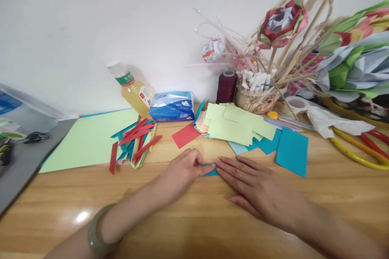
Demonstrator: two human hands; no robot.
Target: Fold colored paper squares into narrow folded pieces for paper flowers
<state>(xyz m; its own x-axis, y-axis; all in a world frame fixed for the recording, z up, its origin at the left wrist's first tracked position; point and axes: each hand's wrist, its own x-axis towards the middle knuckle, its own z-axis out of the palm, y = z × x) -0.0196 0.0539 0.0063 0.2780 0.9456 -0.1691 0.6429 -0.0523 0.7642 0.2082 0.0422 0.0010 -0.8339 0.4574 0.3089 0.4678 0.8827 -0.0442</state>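
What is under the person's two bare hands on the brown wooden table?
A piece of blue paper shows between the left hand and the right hand, on the table. The right hand covers part of it, so its full outline cannot be seen.

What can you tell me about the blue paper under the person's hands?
The blue paper lies flat on the wooden table, in front of the person. It is plain teal-blue and looks thin; a narrow part shows between the hands. The left hand touches it with an outstretched digit, and the right hand lies palm down over it, hiding much of it, so its full shape and any folds cannot be told.
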